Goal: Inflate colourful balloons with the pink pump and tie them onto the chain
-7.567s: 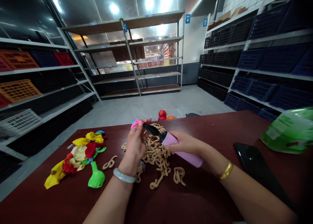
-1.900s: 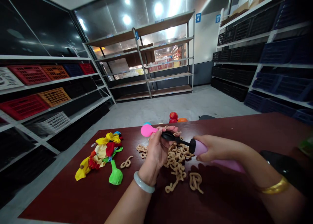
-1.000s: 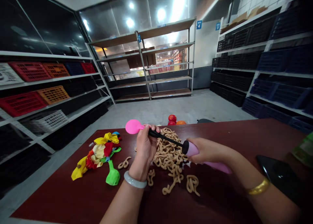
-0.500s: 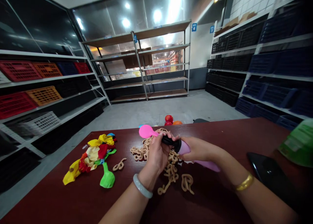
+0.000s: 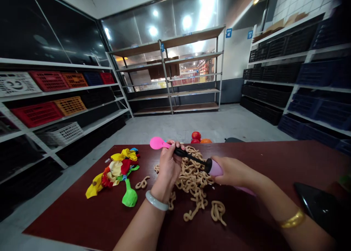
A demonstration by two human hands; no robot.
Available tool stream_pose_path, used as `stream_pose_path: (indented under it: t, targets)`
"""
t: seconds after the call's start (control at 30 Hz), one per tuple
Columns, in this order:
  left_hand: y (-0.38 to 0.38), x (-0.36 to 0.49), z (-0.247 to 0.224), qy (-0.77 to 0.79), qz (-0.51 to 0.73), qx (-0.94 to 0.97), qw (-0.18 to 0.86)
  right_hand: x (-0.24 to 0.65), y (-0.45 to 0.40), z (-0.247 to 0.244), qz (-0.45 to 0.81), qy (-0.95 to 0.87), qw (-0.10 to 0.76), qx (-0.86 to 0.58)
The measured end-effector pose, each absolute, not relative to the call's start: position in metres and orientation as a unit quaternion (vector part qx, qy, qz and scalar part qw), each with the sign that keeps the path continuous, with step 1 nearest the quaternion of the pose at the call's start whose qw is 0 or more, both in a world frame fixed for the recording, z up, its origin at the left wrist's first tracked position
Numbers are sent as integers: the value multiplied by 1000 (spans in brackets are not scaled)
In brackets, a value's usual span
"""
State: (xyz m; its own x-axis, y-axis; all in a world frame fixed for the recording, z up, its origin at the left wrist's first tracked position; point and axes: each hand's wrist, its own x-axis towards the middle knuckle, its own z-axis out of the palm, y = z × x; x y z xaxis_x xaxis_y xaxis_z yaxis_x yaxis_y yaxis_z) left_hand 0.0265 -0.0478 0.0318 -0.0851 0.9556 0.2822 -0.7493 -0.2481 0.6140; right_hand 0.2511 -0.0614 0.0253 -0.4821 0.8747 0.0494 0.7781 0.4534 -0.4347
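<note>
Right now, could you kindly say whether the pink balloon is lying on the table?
No, the left hand holds the pink balloon above the table.

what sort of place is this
Probably a storeroom: tall open shelving stands at the back, crates line the side racks, and a blue sign numbered 4 marks the wall.

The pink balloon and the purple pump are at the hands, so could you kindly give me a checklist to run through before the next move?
1. Left hand around the black end of the purple pump: ok.
2. Right hand around the pump's purple body: ok.
3. Pink balloon seated on the pump: cannot tell, the left hand hides the joint.
4. Black rod showing between the hands: ok.
5. Table below the pump free of loose things: not ok, tan strands lie there.
6. Green balloon apart from both hands: ok.
</note>
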Motion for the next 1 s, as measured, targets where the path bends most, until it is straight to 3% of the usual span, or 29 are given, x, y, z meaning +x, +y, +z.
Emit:
stream_pose_path:
  t: [0.23,1.0]
  targets:
    - [-42,19,34,134,747,345,552,254,-61,31,181,-836,127,-502]
    - [-67,62,19,189,660,311,657,247,-67,37,235,-835,151,-474]
